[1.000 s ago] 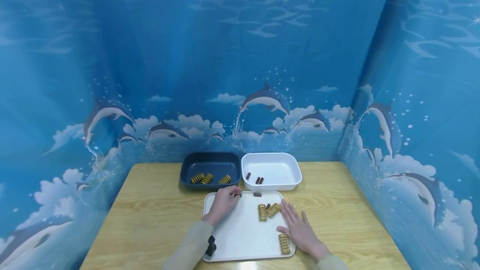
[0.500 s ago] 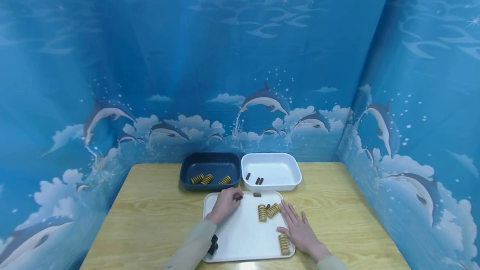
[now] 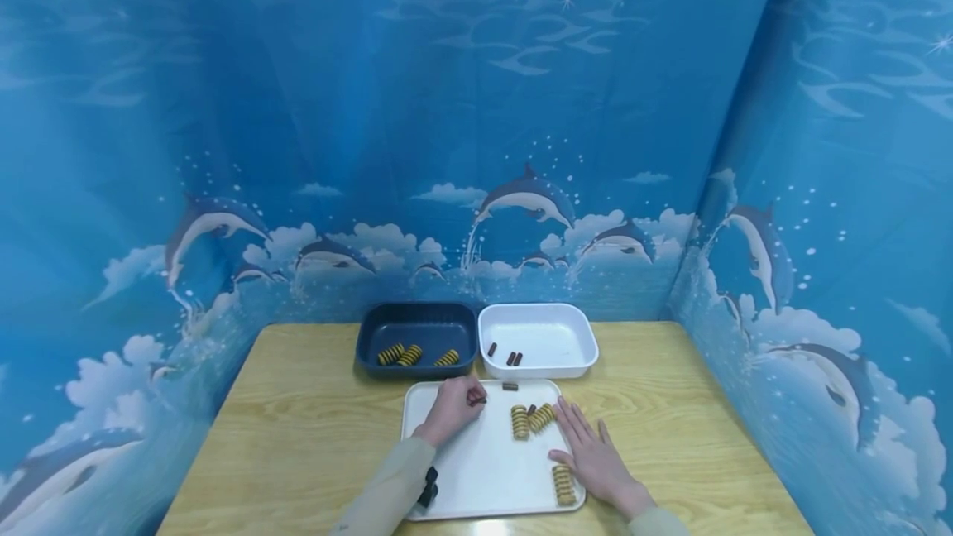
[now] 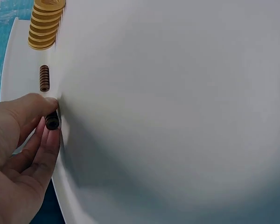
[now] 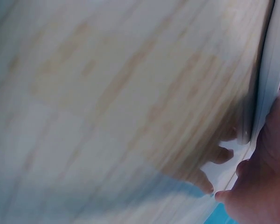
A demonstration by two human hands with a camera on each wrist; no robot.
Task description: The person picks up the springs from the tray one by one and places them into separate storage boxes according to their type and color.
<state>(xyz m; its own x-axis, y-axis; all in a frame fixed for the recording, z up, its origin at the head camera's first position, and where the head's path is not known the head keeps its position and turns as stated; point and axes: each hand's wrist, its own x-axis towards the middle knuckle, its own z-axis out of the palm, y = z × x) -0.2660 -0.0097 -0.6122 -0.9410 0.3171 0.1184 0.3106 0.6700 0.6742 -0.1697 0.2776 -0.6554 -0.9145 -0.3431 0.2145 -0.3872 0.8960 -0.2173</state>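
My left hand (image 3: 452, 409) pinches a small brown coil spring (image 4: 52, 120) between thumb and fingers, over the far left part of the white tray (image 3: 491, 470). Another brown spring (image 3: 510, 386) lies near the tray's far edge, to the right of that hand. My right hand (image 3: 598, 460) rests at the tray's right edge with its fingers extended. Close to its fingertips lie two thick yellow springs, one upright in view (image 3: 519, 422) and one slanted (image 3: 543, 417), with a small brown spring (image 3: 531, 409) between them. A third yellow spring (image 3: 563, 485) lies in the near right corner.
Behind the tray stand a dark blue box (image 3: 417, 323) holding three yellow springs (image 3: 409, 355) and a white box (image 3: 551, 342) holding three brown springs (image 3: 514, 359). All rest on a wooden table (image 3: 313, 412). A blue dolphin-print curtain (image 3: 417, 147) surrounds the table.
My left hand has moved slightly right and nearer to me, with the brown spring turning in its fingers. My right hand stays in place.
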